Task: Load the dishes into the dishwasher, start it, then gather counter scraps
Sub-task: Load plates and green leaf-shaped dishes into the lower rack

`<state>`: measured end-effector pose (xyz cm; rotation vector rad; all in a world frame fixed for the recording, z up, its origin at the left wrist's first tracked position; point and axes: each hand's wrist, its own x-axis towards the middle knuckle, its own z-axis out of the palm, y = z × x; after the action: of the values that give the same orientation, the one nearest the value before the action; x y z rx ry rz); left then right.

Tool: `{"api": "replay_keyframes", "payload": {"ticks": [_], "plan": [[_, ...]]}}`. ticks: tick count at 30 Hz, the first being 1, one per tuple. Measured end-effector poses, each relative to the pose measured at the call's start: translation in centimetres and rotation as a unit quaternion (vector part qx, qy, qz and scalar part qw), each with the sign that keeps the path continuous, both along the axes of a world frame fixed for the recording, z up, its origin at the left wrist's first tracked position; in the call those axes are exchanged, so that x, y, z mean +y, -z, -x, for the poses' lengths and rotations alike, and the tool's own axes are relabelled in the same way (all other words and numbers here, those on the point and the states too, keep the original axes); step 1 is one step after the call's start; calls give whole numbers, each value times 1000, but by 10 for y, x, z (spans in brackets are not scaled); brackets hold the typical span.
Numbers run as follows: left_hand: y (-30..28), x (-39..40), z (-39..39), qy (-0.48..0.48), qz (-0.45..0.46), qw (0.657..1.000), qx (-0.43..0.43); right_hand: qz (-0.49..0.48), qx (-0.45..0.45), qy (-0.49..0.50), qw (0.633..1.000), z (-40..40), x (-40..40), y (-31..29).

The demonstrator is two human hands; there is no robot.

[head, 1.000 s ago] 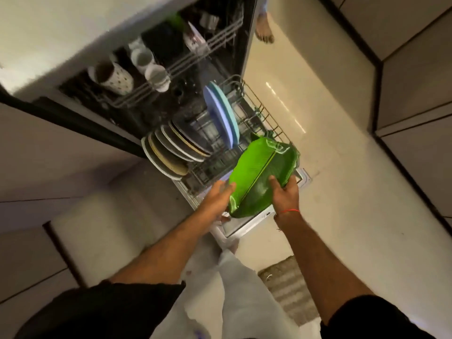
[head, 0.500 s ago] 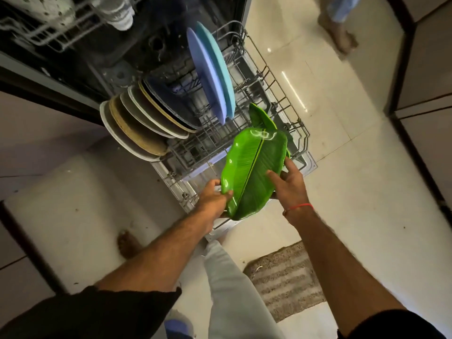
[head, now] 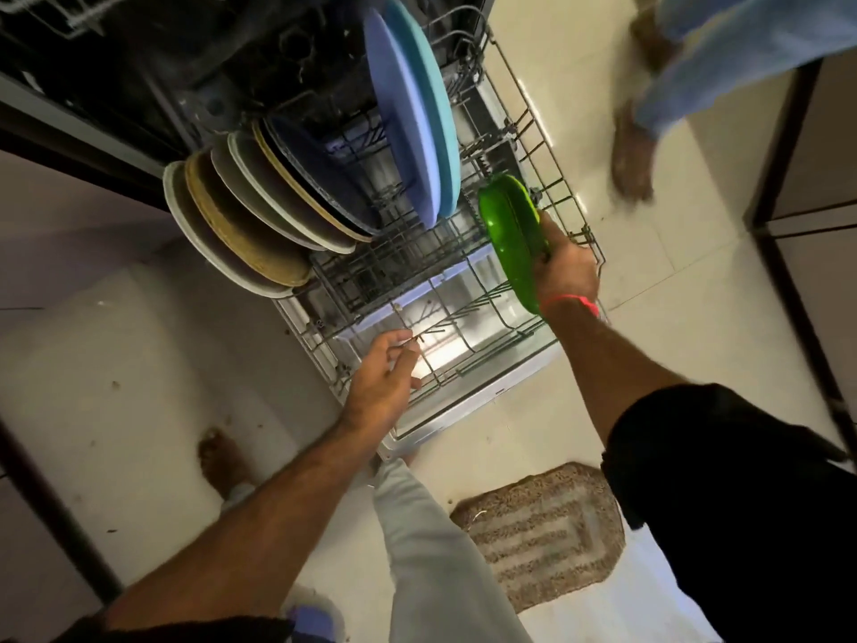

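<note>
Right hand alone now grips green plate, on edge at rack's right side | left hand released, fingers loosely open | slotting under way, loading unfinished

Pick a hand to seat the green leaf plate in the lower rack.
Right. The right hand already grips the green leaf plate on edge over the lower rack; the left hand is empty near the rack's front.

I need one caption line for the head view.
Right hand slots a green leaf plate on edge into the lower rack.
</note>
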<state>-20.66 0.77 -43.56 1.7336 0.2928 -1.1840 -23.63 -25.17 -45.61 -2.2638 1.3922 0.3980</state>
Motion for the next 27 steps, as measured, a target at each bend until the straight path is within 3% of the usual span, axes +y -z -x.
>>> {"api": "replay_keyframes", "payload": {"ticks": [9, 14, 19, 27], "plan": [[-6, -2, -1, 28, 10, 999, 13, -17, 49, -96, 994, -13, 12, 34], [-6, 0, 2, 6, 12, 999, 31, -57, -11, 29, 998, -11, 13, 55], [-2, 11, -2, 15, 6, 999, 31, -128, -11, 54, 990, 23, 12, 62], [-7, 21, -14, 43, -13, 999, -5, -96, -111, 131, 981, 65, 39, 46]]}}
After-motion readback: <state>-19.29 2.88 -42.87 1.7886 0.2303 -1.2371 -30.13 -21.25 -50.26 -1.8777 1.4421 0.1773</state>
